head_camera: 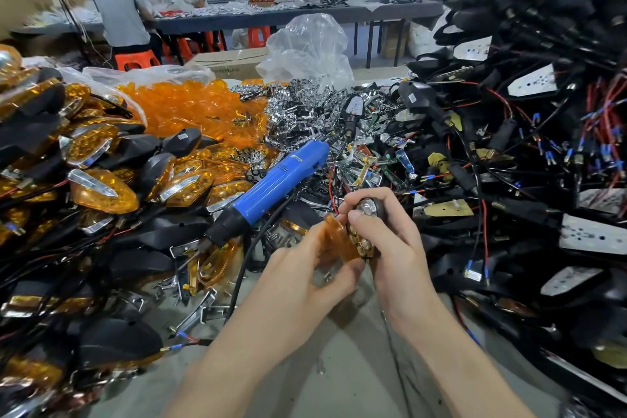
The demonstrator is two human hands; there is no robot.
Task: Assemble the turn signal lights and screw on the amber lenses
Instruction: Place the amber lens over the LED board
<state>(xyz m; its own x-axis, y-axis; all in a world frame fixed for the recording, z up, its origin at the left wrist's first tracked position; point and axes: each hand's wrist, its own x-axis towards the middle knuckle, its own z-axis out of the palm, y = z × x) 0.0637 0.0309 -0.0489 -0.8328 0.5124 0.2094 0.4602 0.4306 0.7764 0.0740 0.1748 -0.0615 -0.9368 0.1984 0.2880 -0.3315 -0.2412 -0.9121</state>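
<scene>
The bench (pixel 356 366) is heaped; wired black housings (pixel 543 112) tower at 3 o'clock; finished lights (pixel 68 180) spread at 9; loose lenses (pixel 190 105) lie at 11; chrome reflectors (pixel 298 102) at 12; a blue screwdriver (pixel 271 187) lies just left of centre; the right hand (pixel 390 241) grips a light (pixel 368 210) at centre; the left hand (pixel 298 268) pinches an amber lens (pixel 336 241) against it.

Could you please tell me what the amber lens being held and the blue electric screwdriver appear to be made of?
Amber lens: probably moulded plastic, glossy and translucent; light passes through its orange tint.
Blue electric screwdriver: the body looks like opaque plastic with a smooth sheen; its black nose may be plastic or rubber.
</scene>
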